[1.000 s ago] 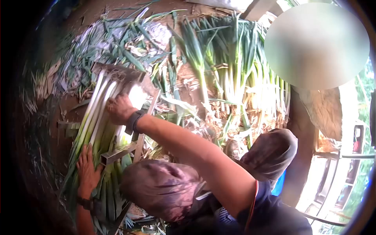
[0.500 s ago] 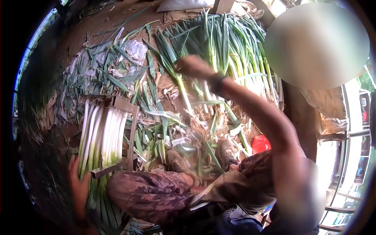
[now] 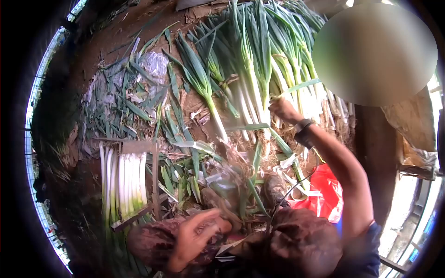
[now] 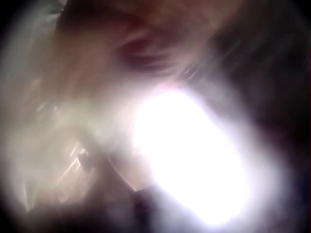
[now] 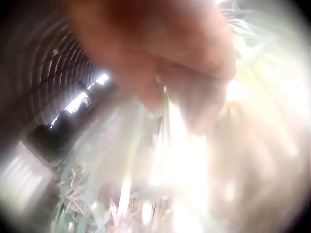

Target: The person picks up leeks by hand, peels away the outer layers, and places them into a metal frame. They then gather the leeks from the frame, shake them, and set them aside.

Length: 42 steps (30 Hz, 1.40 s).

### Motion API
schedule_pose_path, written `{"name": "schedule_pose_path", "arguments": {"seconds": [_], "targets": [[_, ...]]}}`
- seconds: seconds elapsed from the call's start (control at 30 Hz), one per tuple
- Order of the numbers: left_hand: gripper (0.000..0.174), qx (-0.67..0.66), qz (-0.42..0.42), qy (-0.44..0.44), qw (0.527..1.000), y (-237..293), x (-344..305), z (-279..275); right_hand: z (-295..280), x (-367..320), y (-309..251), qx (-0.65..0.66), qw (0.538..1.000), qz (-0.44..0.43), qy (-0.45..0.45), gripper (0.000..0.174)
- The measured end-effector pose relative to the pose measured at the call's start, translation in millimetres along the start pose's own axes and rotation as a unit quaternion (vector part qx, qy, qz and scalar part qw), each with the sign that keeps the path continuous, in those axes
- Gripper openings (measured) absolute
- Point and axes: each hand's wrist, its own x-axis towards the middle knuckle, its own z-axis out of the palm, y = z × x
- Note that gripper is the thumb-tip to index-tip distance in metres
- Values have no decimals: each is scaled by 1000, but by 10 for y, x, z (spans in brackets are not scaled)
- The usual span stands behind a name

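Note:
In the head view my right hand point(image 3: 285, 110) reaches into the row of leeks point(image 3: 252, 69), its curled fingers at the pale stem of one. The right wrist view shows these fingers closed around a leek point(image 5: 167, 141), glaring white below them. My left hand point(image 3: 197, 236), blurred, is over my knee with its fingers loosely extended and nothing in them. The left wrist view is too blurred and glaring for detail. A bundle of white-stemmed leeks point(image 3: 125, 178) lies in a metal-and-wood frame point(image 3: 156, 180) on the left, roots against its far plate.
Cut leaves point(image 3: 123, 99) and a crumpled plastic sheet point(image 3: 153, 65) cover the ground behind the frame. Trimmings and roots litter the soil around my shoes point(image 3: 276, 187). A red plastic bag point(image 3: 324, 192) lies at the right, beside a dark wooden beam point(image 3: 368, 148).
My right hand has left the bundle in the frame and swung right to the leek row. My left hand has lifted off the bundle's leaves and come over my knee. The view has turned right.

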Motion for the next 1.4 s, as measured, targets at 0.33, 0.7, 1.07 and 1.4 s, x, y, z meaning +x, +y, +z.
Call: {"name": "schedule_pose_path", "arguments": {"seconds": [0.33, 0.7, 1.07, 1.4], "targets": [[38, 41, 42, -44, 997, -454, 1033, 904, 894, -75, -50, 134, 981, 141, 9, 51], [37, 6, -23, 37, 999, -868, 1211, 686, 802, -805, -977, -11, 983, 75, -168, 41], [33, -14, -24, 31, 999, -1187, 1241, 613, 1193, -697, -372, -186, 965, 16, 181, 48], [37, 19, -36, 14, 999, -1161, 1234, 685, 831, -702, -253, 100, 993, 61, 31, 40]]}}
